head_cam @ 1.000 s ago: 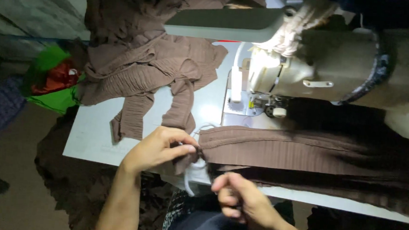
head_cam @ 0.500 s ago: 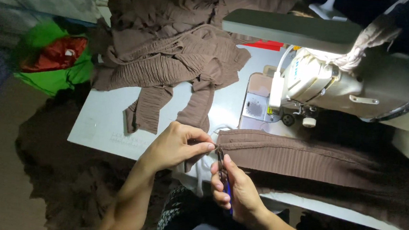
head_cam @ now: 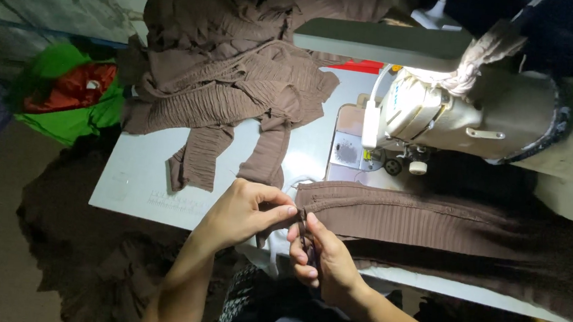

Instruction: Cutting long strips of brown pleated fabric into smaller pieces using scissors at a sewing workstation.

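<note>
A long strip of brown pleated fabric [head_cam: 423, 221] lies across the white table [head_cam: 137, 177] in front of the sewing machine [head_cam: 464, 116]. My left hand [head_cam: 246, 212] pinches the strip's left end between thumb and fingers. My right hand [head_cam: 323, 258] is closed around a small dark thread snipper [head_cam: 306, 240], whose tip is at that same fabric end, right beside my left fingertips.
A heap of brown pleated garment pieces [head_cam: 231, 83] covers the table's far left part, with two ends hanging toward me. A green and red bundle [head_cam: 66, 95] lies on the floor at the left. More brown fabric [head_cam: 86, 234] hangs below the table's front edge.
My right hand rose from below the table edge to the fabric end and now holds the snipper against it. The view shifted left and closer.
</note>
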